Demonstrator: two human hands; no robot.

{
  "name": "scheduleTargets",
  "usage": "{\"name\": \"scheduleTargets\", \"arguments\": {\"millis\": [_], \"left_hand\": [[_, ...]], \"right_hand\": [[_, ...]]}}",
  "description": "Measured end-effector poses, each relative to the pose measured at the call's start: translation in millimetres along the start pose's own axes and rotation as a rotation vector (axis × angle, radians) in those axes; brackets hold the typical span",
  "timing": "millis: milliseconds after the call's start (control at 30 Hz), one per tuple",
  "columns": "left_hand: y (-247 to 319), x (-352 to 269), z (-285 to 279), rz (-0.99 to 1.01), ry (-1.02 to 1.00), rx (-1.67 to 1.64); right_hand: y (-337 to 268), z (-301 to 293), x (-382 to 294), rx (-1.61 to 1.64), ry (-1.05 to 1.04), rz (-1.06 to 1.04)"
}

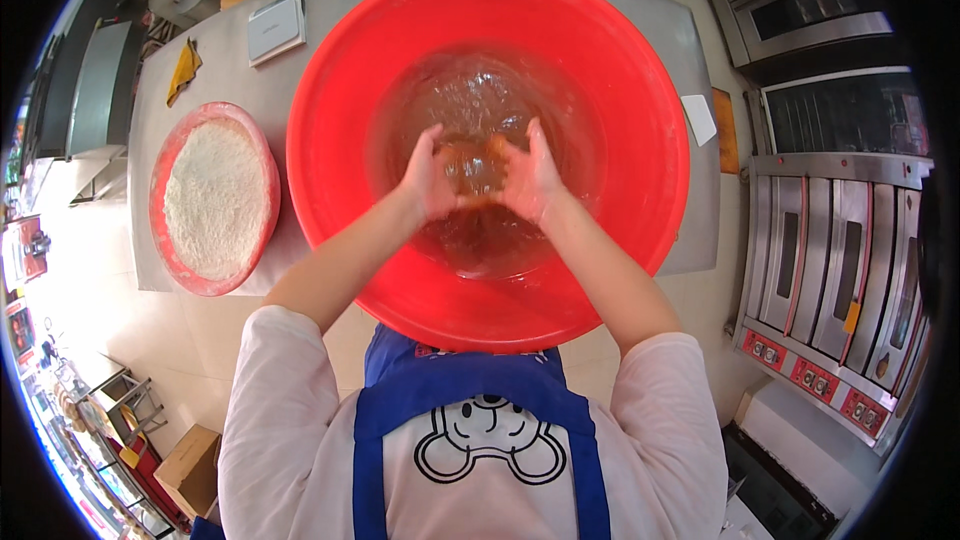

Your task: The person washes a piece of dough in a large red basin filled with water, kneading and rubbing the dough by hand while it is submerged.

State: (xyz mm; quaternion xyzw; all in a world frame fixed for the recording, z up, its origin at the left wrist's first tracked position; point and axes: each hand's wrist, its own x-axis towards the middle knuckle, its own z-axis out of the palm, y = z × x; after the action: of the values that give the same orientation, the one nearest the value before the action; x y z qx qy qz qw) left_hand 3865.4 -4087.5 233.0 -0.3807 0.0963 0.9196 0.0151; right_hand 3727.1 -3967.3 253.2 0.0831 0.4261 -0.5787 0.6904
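A large red plastic basin (495, 315) stands at the table's front edge, against the blue apron. Brown liquid (472, 90) with a rippled, shiny surface fills its bottom. Both hands are in the basin, facing each other, with their fingers partly in the liquid. My left hand (433, 176) has its thumb raised and its fingers spread and curved. Opposite it, my right hand (531, 176) is held the same way. Only liquid shows between the two hands. Some fingertips are blurred or under the surface.
A smaller red basin (274, 202) of white flour (217, 199) stands left on the metal table (225, 79). Behind it are a yellow cloth (184, 73) and a digital scale (276, 26). A white scraper (699, 120) lies right. Deck ovens (832, 262) line the right side.
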Motion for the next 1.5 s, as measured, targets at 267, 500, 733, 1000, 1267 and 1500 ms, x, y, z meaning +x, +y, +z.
{"name": "scheduleTargets", "arguments": {"millis": [267,500,733,1000,1267,1500], "left_hand": [[88,48,34,0.277,0.066,1.062],[165,133,-43,0.475,0.406,1.589],[170,151,-19,0.066,0.251,1.587],[116,97,-21,-0.272,-0.002,1.833],[17,-26,-61,-0.087,-0.247,2.367],[59,0,-108,-0.021,0.485,1.148]], "right_hand": [[-105,-31,83,-0.689,0.171,-0.217],[-157,-64,170,-1.151,0.376,-0.297],[-148,-36,221,-1.150,0.142,0.129],[-70,-1,159,-1.801,-0.170,0.382],[-8,-75,18,-1.675,-0.200,0.074],[-55,-182,68,-1.106,0.513,-0.289]]}}
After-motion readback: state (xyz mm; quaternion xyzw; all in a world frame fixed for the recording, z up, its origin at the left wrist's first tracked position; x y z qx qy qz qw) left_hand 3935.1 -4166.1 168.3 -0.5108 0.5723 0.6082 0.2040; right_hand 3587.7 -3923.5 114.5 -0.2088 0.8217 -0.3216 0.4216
